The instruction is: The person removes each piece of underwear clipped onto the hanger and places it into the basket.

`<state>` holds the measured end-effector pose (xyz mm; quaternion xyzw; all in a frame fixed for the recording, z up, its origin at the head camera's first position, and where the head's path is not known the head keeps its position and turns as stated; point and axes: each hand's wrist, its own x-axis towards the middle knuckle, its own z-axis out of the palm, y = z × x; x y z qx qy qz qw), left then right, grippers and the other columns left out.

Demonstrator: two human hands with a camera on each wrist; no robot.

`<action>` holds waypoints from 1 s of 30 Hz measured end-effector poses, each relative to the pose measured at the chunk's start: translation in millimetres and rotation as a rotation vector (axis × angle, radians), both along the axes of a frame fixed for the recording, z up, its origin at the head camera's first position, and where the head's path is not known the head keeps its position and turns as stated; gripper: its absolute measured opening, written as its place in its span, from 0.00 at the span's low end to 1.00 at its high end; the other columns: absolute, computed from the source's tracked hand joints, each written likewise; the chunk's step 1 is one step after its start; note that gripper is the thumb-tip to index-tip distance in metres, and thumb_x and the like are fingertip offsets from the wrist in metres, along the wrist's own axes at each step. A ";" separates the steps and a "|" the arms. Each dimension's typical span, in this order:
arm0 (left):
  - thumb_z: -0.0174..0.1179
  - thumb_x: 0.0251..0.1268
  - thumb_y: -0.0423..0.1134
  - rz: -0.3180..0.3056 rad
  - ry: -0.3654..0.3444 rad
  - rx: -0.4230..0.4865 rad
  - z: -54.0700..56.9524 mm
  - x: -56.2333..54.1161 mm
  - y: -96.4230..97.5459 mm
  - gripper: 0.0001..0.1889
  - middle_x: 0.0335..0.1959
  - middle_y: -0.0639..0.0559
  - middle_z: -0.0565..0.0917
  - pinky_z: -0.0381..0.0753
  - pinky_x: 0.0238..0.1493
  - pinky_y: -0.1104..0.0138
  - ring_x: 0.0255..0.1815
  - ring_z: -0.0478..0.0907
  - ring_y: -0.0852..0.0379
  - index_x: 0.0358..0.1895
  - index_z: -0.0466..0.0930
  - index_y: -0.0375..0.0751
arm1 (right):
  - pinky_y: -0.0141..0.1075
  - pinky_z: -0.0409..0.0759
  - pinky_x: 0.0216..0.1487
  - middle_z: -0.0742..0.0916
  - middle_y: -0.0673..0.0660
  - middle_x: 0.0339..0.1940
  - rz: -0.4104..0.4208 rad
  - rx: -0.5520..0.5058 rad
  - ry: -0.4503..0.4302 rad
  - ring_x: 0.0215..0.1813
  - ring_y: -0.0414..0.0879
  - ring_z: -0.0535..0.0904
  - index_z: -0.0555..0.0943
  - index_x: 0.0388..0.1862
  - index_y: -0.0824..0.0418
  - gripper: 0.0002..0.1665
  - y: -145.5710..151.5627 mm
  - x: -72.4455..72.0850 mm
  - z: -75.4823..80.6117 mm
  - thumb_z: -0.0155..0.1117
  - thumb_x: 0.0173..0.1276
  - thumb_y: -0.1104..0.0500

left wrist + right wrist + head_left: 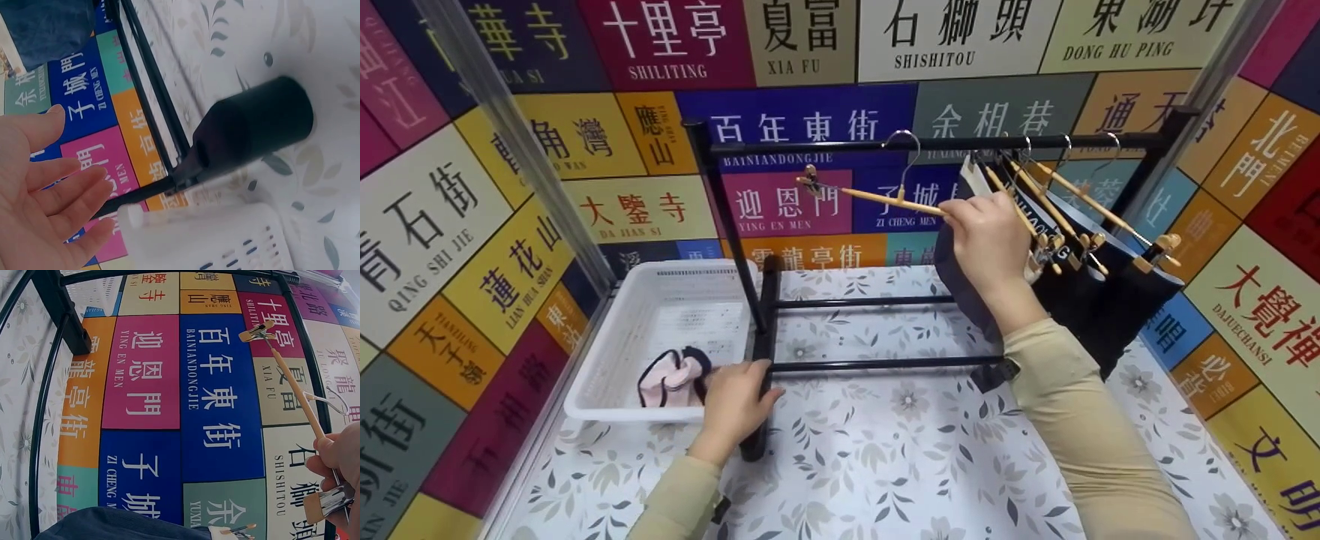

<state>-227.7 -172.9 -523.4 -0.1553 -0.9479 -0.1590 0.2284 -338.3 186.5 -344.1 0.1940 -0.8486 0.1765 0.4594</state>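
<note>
My right hand (pixel 990 236) grips one end of a wooden clip hanger (pixel 874 196), whose metal hook (pixel 911 139) sits over the top rail of a black clothes rack (pixel 817 147). In the right wrist view, a clip (pixel 331 502) shows just under the fingers, and the hanger's far clip (pixel 257 331) carries nothing. My left hand (pixel 735 405) hovers by the rack's left foot and the near right corner of a white basket (pixel 592 401). Its fingers are loosely spread in the left wrist view and hold nothing. A pink cloth item with dark trim (pixel 675 380) lies in the basket.
Dark garments (pixel 1099 307) hang from several wooden clip hangers at the rack's right end. Two lower bars (pixel 877 365) cross between the rack's feet. Underneath spreads a leaf-patterned white cloth (pixel 885 457). Colourful panels with place names (pixel 802 75) surround the table.
</note>
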 end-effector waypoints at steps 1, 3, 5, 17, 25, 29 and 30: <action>0.72 0.55 0.48 -0.005 -0.003 0.001 -1.2 0.0 1.6 0.26 0.40 0.39 0.85 0.77 0.42 0.47 0.39 0.82 0.37 0.52 0.81 0.35 | 0.49 0.75 0.36 0.89 0.57 0.34 0.001 0.001 -0.003 0.38 0.59 0.77 0.88 0.41 0.58 0.06 -0.5 -0.2 1.0 0.68 0.66 0.61; 0.73 0.54 0.48 -0.014 -0.010 -0.001 -3.4 -0.5 5.0 0.26 0.41 0.39 0.85 0.78 0.44 0.47 0.40 0.82 0.38 0.52 0.81 0.34 | 0.48 0.75 0.36 0.89 0.57 0.35 0.003 -0.001 -0.010 0.39 0.59 0.77 0.88 0.41 0.58 0.06 -1.9 -0.4 3.3 0.68 0.66 0.61; 0.73 0.54 0.48 -0.021 -0.015 -0.001 -5.4 -1.6 9.0 0.27 0.41 0.39 0.85 0.79 0.44 0.48 0.41 0.82 0.39 0.52 0.81 0.34 | 0.49 0.75 0.36 0.88 0.57 0.35 0.000 -0.004 -0.016 0.39 0.59 0.77 0.88 0.41 0.58 0.06 -3.8 -0.8 5.9 0.68 0.67 0.61; 0.72 0.55 0.49 -0.059 -0.042 -0.036 -14.5 -4.9 35.5 0.26 0.41 0.41 0.85 0.79 0.41 0.49 0.39 0.81 0.40 0.51 0.80 0.35 | 0.48 0.76 0.27 0.88 0.56 0.34 -0.002 0.018 -0.007 0.37 0.56 0.77 0.89 0.40 0.57 0.08 -24.1 -7.1 16.4 0.66 0.70 0.55; 0.73 0.54 0.49 -0.074 -0.037 -0.045 -20.7 -6.7 51.9 0.24 0.37 0.43 0.85 0.79 0.38 0.50 0.37 0.81 0.42 0.49 0.81 0.37 | 0.49 0.75 0.34 0.88 0.57 0.32 0.021 0.034 0.024 0.36 0.58 0.77 0.89 0.39 0.58 0.06 -35.9 -11.8 19.6 0.67 0.68 0.58; 0.71 0.56 0.51 -0.076 -0.061 -0.057 -22.1 -6.8 60.0 0.24 0.38 0.44 0.84 0.79 0.39 0.50 0.38 0.81 0.43 0.50 0.81 0.38 | 0.49 0.75 0.28 0.88 0.56 0.32 0.014 0.031 0.010 0.36 0.57 0.77 0.89 0.39 0.56 0.06 -39.5 -13.8 18.4 0.67 0.67 0.59; 0.71 0.57 0.51 -0.076 -0.064 -0.060 -22.8 -6.9 61.8 0.24 0.38 0.44 0.84 0.79 0.39 0.50 0.38 0.81 0.43 0.50 0.81 0.38 | 0.50 0.75 0.27 0.88 0.56 0.32 0.011 0.032 0.005 0.36 0.57 0.77 0.89 0.39 0.56 0.06 -40.3 -14.3 17.9 0.67 0.67 0.59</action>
